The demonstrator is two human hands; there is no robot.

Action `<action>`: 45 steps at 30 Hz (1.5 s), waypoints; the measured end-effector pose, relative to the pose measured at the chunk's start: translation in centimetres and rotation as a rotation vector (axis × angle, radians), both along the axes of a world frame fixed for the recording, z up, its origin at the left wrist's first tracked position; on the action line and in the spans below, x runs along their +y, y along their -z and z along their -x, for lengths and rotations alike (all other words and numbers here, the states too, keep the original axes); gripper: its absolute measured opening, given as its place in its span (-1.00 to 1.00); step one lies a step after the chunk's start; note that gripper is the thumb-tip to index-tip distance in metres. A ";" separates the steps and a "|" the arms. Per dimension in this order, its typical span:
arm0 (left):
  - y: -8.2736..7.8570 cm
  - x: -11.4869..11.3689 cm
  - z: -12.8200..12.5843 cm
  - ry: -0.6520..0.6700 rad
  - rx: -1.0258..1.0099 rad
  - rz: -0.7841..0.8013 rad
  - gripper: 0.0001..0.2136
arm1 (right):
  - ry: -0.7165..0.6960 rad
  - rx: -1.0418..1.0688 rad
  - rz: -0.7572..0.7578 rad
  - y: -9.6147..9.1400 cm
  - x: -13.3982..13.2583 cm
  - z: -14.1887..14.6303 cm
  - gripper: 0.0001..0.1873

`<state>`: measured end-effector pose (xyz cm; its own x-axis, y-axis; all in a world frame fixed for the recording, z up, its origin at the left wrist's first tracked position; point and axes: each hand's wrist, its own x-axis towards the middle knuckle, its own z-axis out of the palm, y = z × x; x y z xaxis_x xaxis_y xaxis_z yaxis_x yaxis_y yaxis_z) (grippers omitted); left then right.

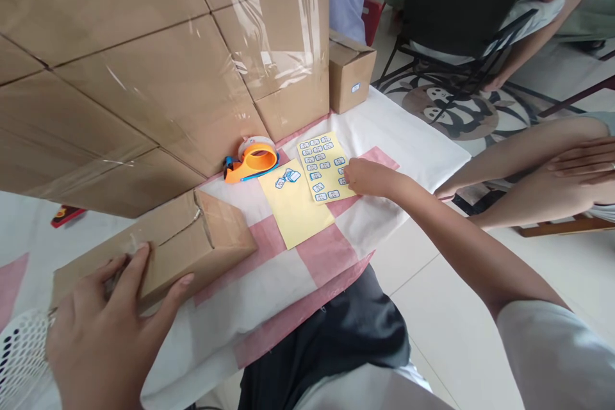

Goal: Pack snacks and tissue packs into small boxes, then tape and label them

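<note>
My left hand (108, 320) rests over a closed cardboard box (192, 237) on the table, its fingers spread on the top and the thumb along the near side. At the right edge of a yellow sticker sheet (317, 170), my right hand (368, 177) has its fingers pinched together. Whether a single sticker is between those fingertips is hidden. Small white labels with blue borders sit in rows on that sheet, with gaps among them. Partly under it lies another yellow sheet (300, 224), with a few overlapping labels (287, 178) near its top.
An orange tape dispenser (257, 157) stands behind the sheets, against a tall stack of taped cardboard boxes (158, 70). A smaller labelled box (350, 77) is at the far corner. A red tool (67, 214) lies at left. People sit at right, near a black chair (446, 6).
</note>
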<state>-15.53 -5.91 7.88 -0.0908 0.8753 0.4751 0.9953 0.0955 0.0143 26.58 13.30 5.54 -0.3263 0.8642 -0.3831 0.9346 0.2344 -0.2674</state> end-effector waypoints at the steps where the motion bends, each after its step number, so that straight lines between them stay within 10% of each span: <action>1: 0.0 0.0 0.0 -0.002 -0.005 0.002 -0.22 | 0.018 0.019 -0.002 0.1 0.0 0.0 -0.72; 14: 0.4 -0.1 0.3 0.001 -0.062 -0.012 -0.26 | 0.154 0.171 -0.009 0.3 -0.1 -0.3 -0.79; 27: -0.2 0.1 -0.4 0.025 0.026 -0.074 -0.26 | -0.028 -0.265 -0.223 1.1 -1.1 2.2 -0.67; 45: 0.3 0.0 -0.5 0.008 0.082 -0.108 -0.29 | -0.011 -0.337 -0.372 2.1 -2.4 3.4 -0.64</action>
<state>-15.00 -5.90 7.59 -0.0408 0.8191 0.5722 0.9943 0.0897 -0.0576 23.19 10.90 3.49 -0.2475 0.9593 -0.1357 0.9515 0.2670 0.1525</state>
